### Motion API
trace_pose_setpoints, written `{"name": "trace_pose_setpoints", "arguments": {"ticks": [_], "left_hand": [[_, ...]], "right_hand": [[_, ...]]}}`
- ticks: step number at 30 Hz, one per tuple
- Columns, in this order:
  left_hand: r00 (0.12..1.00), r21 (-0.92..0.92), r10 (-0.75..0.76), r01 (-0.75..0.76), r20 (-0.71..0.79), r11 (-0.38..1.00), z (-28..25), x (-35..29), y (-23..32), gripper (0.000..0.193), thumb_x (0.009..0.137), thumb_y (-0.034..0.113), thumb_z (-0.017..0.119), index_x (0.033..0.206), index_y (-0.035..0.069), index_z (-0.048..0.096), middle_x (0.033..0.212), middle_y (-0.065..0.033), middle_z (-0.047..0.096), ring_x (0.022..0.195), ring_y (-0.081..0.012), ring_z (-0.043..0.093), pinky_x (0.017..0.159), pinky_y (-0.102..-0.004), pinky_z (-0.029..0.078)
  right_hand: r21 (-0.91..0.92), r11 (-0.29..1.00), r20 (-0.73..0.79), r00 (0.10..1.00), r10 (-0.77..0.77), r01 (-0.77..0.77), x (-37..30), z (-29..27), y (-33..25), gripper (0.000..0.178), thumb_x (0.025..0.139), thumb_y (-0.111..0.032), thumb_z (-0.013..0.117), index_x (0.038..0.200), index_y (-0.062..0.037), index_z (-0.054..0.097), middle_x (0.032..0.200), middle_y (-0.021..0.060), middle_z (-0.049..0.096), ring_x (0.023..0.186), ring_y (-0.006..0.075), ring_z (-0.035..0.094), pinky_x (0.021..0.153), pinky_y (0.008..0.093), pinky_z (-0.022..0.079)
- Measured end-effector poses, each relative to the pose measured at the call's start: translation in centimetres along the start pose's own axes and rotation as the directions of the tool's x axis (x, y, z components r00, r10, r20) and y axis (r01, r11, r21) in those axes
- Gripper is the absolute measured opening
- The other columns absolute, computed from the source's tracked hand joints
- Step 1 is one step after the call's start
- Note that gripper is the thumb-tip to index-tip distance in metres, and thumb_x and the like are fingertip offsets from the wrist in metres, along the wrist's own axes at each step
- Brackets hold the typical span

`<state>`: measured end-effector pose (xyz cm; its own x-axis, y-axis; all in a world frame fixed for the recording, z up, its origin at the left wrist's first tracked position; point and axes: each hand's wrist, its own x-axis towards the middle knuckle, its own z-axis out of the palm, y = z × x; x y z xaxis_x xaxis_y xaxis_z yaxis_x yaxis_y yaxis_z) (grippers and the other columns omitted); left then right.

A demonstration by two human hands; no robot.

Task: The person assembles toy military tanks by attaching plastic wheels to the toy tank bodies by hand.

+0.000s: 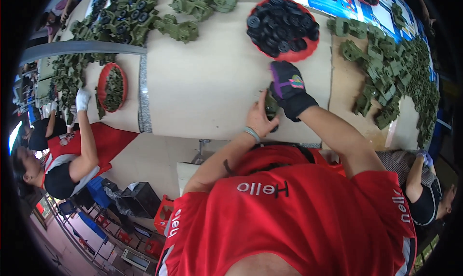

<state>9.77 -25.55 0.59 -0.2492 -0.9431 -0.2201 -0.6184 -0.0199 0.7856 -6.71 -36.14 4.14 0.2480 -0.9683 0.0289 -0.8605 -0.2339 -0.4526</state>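
Head view: bare left hand has its grip narrowed around an elongated olive-green plastic vehicle body near the front of the pale desk, long axis roughly fore-and-aft; black-and-purple gloved right hand lies against its right side, closure unclear.

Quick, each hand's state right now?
Left hand: closed on a green toy part.
Right hand: gloved, curled beside that part; what it grips can't be told.
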Motion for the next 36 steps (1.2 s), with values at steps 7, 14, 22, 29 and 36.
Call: {"name": "trace_pose_setpoints", "arguments": {"ticks": [7,14,22,29,36], "left_hand": [[0.998,0.026,-0.002,0.001,0.069,1.000,1.5,-0.2,-1.8,0.103,0.075,0.034,0.079,0.157,-0.002,0.028,0.120,-0.0257,0.064,0.114,-0.0427,0.058,0.100,-0.0517,0.049],[0.997,-0.021,-0.053,0.054,0.051,0.998,-0.4,0.3,0.0,0.105,0.078,0.032,0.080,0.162,0.003,0.024,0.113,-0.0312,0.062,0.106,-0.0497,0.061,0.098,-0.0539,0.051],[0.998,-0.072,-0.058,0.060,0.028,0.996,-0.9,0.5,-1.9,0.112,0.078,0.027,0.084,0.165,0.011,0.016,0.116,-0.0326,0.067,0.108,-0.0457,0.069,0.096,-0.0482,0.056],[0.856,-0.698,-0.358,-0.005,-0.372,0.716,-17.6,13.3,-4.3,0.098,0.082,0.025,0.085,0.155,0.000,0.025,0.118,-0.0200,0.067,0.102,-0.0245,0.068,0.088,-0.0394,0.058],[0.413,-0.618,-0.573,0.030,-0.708,0.785,-47.3,31.5,-11.5,0.116,0.076,0.047,0.089,0.161,0.014,0.017,0.149,-0.0198,0.048,0.134,-0.0400,0.052,0.107,-0.0709,0.041]], "right_hand": [[-0.004,0.786,0.348,0.738,-0.578,0.618,1.6,-2.5,-1.1,0.030,0.082,-0.027,0.069,0.108,-0.0122,0.069,0.102,0.0088,0.069,0.100,0.0311,0.065,0.089,0.0479,0.050],[-0.118,0.981,0.167,0.977,-0.135,0.156,1.6,-2.4,-2.2,0.019,0.084,-0.021,0.066,0.099,-0.0096,0.065,0.100,0.0125,0.068,0.100,0.0345,0.065,0.086,0.0482,0.051],[0.220,0.975,-0.314,0.949,0.039,0.032,-0.5,-0.9,-1.3,0.021,0.097,-0.015,0.064,0.113,-0.0018,0.068,0.097,0.0214,0.067,0.096,0.0409,0.064,0.084,0.0483,0.052],[0.320,0.927,-0.290,0.912,0.291,-0.194,-11.0,-5.2,1.6,0.021,0.098,-0.008,0.062,0.116,-0.0011,0.068,0.103,0.0135,0.067,0.096,0.0269,0.066,0.084,0.0396,0.052],[0.365,0.814,-0.045,0.864,0.501,-0.453,-22.2,-3.6,2.6,0.014,0.096,-0.006,0.061,0.108,-0.0013,0.067,0.094,0.0141,0.066,0.087,0.0292,0.067,0.078,0.0404,0.055]]}}
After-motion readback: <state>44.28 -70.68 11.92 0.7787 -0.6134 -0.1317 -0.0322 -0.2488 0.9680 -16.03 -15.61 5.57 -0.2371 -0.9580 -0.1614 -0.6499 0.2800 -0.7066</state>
